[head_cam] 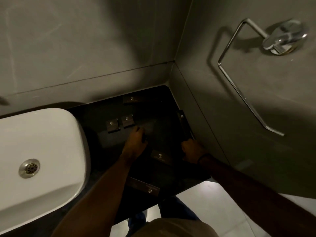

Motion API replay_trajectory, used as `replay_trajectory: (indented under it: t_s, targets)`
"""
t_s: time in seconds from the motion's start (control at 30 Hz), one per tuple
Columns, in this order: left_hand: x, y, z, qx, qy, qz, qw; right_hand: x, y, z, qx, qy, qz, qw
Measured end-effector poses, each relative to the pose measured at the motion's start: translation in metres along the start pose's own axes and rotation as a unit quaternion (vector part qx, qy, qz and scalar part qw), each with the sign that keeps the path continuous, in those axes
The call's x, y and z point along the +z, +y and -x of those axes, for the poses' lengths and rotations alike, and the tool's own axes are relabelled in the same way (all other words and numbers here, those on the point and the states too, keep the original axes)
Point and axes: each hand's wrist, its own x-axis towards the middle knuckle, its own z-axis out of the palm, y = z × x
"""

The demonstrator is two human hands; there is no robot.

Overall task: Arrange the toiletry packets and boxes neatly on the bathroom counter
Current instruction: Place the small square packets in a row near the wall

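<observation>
Looking down into a dim bathroom corner: a black tabletop (159, 117) meets grey tiled walls at the back and on the right, with a white basin (42, 151) set into its left part and a chrome towel ring (248, 79) on the right wall.

Items on the tabletop:
- two small dark boxes (119, 123), side by side just right of the basin
- a flat packet (132, 99) near the back wall
- a long dark packet (183, 125) lying along the right wall
- a packet (161, 157) between the two wrists
- a long packet (145, 185) near the front edge, partly under the left forearm

Hands: the left hand (136, 142) is curled, fingers closed on a small dark object just right of the boxes; its identity is not legible. The right hand (192, 151) rests at the near end of the long dark packet by the wall; whether it grips it cannot be told.

Clearance: bare surface lies in the middle of the tabletop, between the boxes and the right wall. The front edge drops to a pale floor (213, 202).

Lighting is poor; packet markings show only as small pale logos
</observation>
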Motion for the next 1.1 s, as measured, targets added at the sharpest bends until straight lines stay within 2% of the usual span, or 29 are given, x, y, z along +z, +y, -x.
replay_trajectory:
  t_s: [0.2, 0.27, 0.37, 0.5, 0.67, 0.9, 1.1]
  targets:
    - [0.006, 0.013, -0.004, -0.006, -0.003, -0.007, 1.0, 0.017, 0.001, 0.01, 0.023, 0.037, -0.057, 0.997]
    - [0.008, 0.014, -0.005, -0.013, -0.01, -0.005, 1.0, 0.014, -0.003, 0.006, 0.024, 0.07, -0.106, 0.992]
    - [0.005, 0.012, -0.013, -0.016, -0.011, -0.009, 1.0, -0.002, -0.018, -0.015, 0.012, 0.128, -0.16, 0.979]
    - [-0.004, 0.011, -0.039, -0.027, 0.019, -0.009, 0.999, -0.035, -0.043, -0.059, -0.008, 0.18, -0.161, 0.97]
    - [-0.016, 0.014, -0.082, -0.031, 0.088, -0.023, 0.995, -0.069, -0.062, -0.113, -0.025, 0.184, -0.155, 0.97]
    - [-0.019, 0.008, -0.113, -0.042, 0.07, 0.011, 0.997, -0.07, -0.065, -0.15, -0.032, 0.183, -0.241, 0.953]
    - [-0.019, 0.013, -0.107, -0.039, 0.105, 0.033, 0.993, -0.064, -0.067, -0.158, -0.018, 0.209, -0.332, 0.919]
